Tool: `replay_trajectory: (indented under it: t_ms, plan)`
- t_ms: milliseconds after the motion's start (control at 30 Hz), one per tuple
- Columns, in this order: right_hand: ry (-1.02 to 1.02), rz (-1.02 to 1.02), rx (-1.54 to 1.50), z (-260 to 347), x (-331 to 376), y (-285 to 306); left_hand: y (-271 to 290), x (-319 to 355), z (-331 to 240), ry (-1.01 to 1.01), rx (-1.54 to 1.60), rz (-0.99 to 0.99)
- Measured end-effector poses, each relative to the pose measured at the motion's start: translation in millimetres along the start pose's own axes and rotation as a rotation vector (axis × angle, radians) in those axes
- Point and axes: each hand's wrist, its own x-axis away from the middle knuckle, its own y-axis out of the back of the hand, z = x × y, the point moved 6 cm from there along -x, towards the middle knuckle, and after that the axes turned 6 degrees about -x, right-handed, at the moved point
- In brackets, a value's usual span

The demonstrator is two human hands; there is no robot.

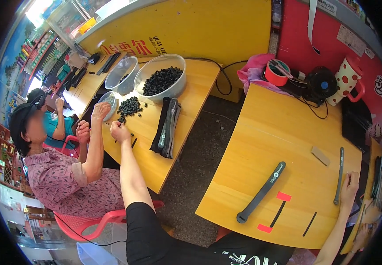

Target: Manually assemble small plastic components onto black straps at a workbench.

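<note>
Two hands apart, left grip (119,131) pinched beside black pellets (129,107), right grip (349,184) curled touching slim grey strip (339,176)

What the closed left hand (120,131) pinches beside the loose black pieces (130,107) is too small to tell.

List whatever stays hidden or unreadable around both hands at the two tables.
- Left hand, head view: a closed fist by the black pellets; any content is too small to tell.
- Right hand: curled at the dark strip; the fingers hide the contact.
- Far right table edge: things there are squeezed and darkened by the fisheye rim.
</note>
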Motion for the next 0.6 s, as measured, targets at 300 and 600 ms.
replay_trajectory:
  t_ms: [300, 600]
  plan:
    - [0.008, 0.014, 0.011, 1.1, 2.0, -1.7, 21.5, 10.4, 27.8, 0.741, 1.304, 0.123]
    - [0.062, -0.028, 0.072, 7.8, 0.3, 10.9, 260.5, 185.1, -297.0, 0.164, 1.532, 1.206]
